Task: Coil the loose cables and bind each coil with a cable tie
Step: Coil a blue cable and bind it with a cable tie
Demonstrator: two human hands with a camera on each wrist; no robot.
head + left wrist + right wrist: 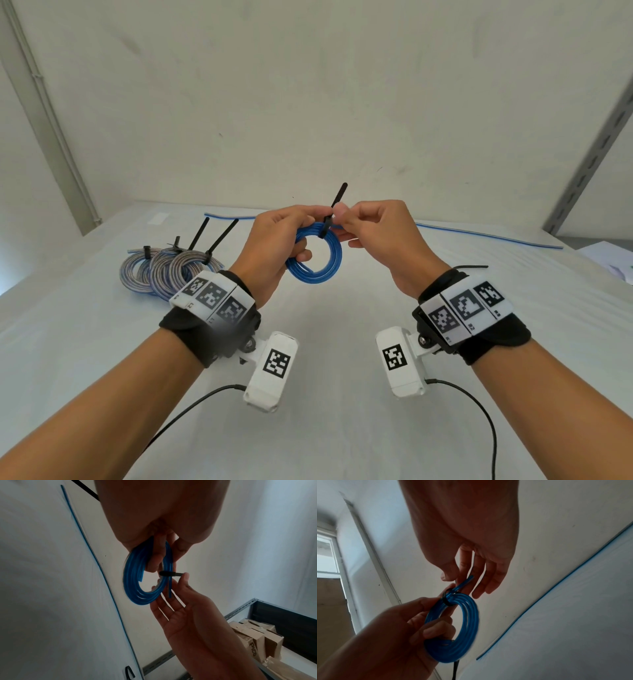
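**Q:** What are your hands doing?

**A:** I hold a small coil of glossy blue flat cable [315, 253] above a white cloth-covered table [325, 428]. My left hand [274, 246] has its fingers curled through and around the coil's left side. My right hand [373, 233] pinches a thin black plastic cable tie [337, 202] between thumb and forefinger at the top of the coil; the other right fingers hang loosely extended.

**Q:** Which step is this?

**A:** Binding, I judge. The tie is looped around the coil and its tail sticks up. Next I would likely pull the tail until the loop bites, keeping the turns stacked so none slips out.

**Q:** What else is there?

**A:** Three grey-and-blue striped coils with black ties [171, 270] lie on the table to my left, apparently finished. One long straight blue cable [479, 234] lies along the far edge, uncoiled. A spare black tie [474, 266] lies near my right wrist.

**Q:** Anything unclear?

**A:** My fingertips hide the tie's head, so I cannot tell whether the tail is threaded through it. The wrist views are dim.
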